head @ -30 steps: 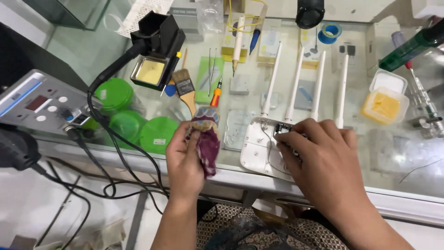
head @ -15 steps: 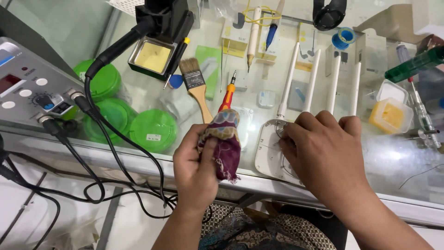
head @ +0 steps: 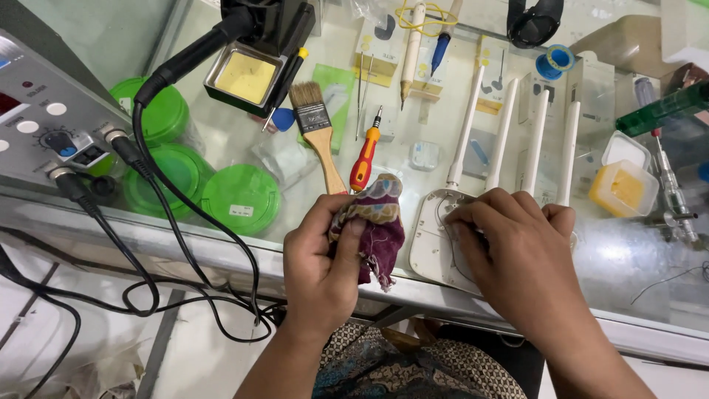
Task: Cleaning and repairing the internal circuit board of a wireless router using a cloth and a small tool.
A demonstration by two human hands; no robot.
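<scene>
My left hand point(head: 323, 258) grips a bunched maroon patterned cloth point(head: 377, 225) just above the glass counter's front edge. To its right lies a white router point(head: 432, 236) with several long white antennas point(head: 509, 133) pointing away from me. My right hand point(head: 517, 251) rests on top of the router's body, fingers curled down on it and covering most of it. A wooden-handled paintbrush point(head: 319, 133) and a red-and-yellow screwdriver point(head: 364, 157) lie just beyond the cloth.
A soldering station unit point(head: 44, 125) with black cables point(head: 155, 207) sits at left beside green round lids point(head: 240, 198). A soldering iron stand with yellow sponge point(head: 247, 74) is behind. A small yellow box point(head: 624, 188), tweezers, solder spool point(head: 555, 60) and tools lie farther back.
The view has shifted closer and lower over the counter. My left hand keeps the cloth and has moved slightly toward the router. My right hand stays on the router.
</scene>
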